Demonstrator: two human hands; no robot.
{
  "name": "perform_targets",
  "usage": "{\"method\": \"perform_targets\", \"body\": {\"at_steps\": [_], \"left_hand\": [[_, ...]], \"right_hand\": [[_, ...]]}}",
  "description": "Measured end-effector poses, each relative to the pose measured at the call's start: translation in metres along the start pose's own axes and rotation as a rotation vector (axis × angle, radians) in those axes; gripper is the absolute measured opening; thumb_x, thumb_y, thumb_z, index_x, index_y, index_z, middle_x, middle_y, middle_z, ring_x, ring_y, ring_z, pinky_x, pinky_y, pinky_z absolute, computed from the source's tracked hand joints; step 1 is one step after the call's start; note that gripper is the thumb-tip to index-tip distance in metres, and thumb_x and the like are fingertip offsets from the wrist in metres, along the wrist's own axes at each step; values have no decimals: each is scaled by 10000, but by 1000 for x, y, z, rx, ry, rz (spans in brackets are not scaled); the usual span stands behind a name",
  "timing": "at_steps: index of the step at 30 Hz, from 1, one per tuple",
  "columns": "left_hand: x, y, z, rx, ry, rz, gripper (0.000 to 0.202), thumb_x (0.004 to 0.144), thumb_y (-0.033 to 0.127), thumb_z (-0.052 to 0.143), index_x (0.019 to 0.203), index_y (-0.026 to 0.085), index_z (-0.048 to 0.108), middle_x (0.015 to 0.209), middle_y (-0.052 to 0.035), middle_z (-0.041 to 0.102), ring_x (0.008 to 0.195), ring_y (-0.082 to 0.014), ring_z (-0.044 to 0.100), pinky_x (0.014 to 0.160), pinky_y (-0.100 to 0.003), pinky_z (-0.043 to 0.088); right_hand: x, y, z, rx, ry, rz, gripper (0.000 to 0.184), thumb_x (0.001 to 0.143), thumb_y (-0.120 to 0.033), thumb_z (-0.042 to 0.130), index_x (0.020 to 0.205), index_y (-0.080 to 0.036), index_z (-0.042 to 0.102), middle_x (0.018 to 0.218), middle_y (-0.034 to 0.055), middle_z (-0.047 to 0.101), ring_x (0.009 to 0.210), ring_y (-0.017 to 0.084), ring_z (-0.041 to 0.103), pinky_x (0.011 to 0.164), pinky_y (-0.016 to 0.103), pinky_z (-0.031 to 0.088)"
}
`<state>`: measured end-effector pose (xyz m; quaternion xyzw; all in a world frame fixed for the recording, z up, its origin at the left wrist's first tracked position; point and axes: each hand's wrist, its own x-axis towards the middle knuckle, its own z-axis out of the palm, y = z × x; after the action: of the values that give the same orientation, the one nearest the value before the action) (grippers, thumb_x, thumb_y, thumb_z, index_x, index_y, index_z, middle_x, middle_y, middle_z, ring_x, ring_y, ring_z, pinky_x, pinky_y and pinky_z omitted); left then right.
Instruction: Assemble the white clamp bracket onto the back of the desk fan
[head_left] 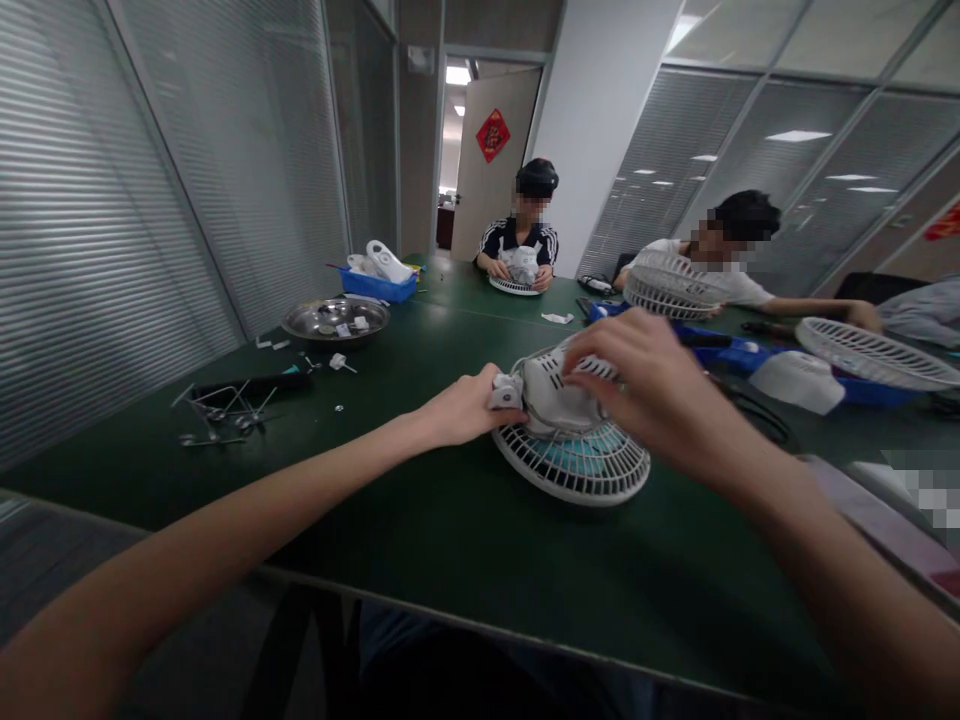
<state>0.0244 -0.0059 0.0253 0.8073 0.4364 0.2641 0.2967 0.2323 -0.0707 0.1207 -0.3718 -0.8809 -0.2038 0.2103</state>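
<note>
A small white fan [571, 462] lies face down on the dark green table [420, 520], its grille against the tabletop and a pale blue blade showing through. My left hand [466, 408] is closed on a small white part at the left side of the fan's motor housing [553, 395]. From the right, my right hand [651, 385] curls over the top of the housing, fingers bent and pressing on it.
A metal dish [335, 319] with small parts, a blue bin [377, 284] holding a white piece, and loose metal clips [222, 412] lie at the left. Two other people sit at the far side with fan grilles [664, 285]. Another grille [877, 354] lies at the right.
</note>
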Motion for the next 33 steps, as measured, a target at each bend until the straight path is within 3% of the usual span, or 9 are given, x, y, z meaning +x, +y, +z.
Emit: {"method": "perform_targets", "body": {"at_steps": [2,6,13,16,20,26,33], "left_hand": [[-3,-4,10,-30,58,35,478,762,552,623,1048,201,471,975,-71,660,858,-255,652,633,-308,479],[-8,-12,20,-47,119,46,450,788,545,601,1045,202,463,941,-61,655,838,-254,658,645,-316,482],[-10,-12,20,-18,83,12,462,802,544,574,1080,193,457,994,-90,654,866,-268,661,660,-321,494],[-13,-7,17,88,79,14,470,809,560,551,1082,185,472,989,-100,659,847,-277,664,623,-314,486],[-17,3,8,336,94,53,488,847,588,461,1080,162,507,897,-105,679,781,-305,670,614,-347,469],[-20,11,-4,505,33,66,563,872,621,335,1059,137,555,778,-117,677,679,-307,659,605,-370,453],[-20,5,-18,554,-50,135,439,906,464,322,1131,148,528,752,-104,659,629,-286,631,584,-361,432]], "right_hand": [[13,-13,21,-12,-149,-146,115,847,-154,529,893,-188,629,1037,73,612,1021,252,500,996,477,338],[21,-15,51,-41,-158,-165,107,835,-169,561,859,-185,664,1029,63,614,1059,235,507,1116,496,207],[16,-11,60,-43,-121,-145,63,838,-218,601,851,-210,662,999,28,619,1019,210,550,1106,476,203],[17,-14,57,-29,-138,-96,51,831,-239,613,846,-204,647,975,27,628,970,209,566,1053,461,253],[33,-15,45,-24,-267,-66,151,801,-257,629,933,-183,618,916,49,645,891,224,579,831,390,378],[68,-17,33,-36,-530,-152,174,735,-225,674,908,-202,672,839,40,674,760,204,603,692,324,372],[79,-14,39,34,-596,-57,263,666,-282,761,908,-194,707,867,55,678,777,207,611,610,282,390]]}}
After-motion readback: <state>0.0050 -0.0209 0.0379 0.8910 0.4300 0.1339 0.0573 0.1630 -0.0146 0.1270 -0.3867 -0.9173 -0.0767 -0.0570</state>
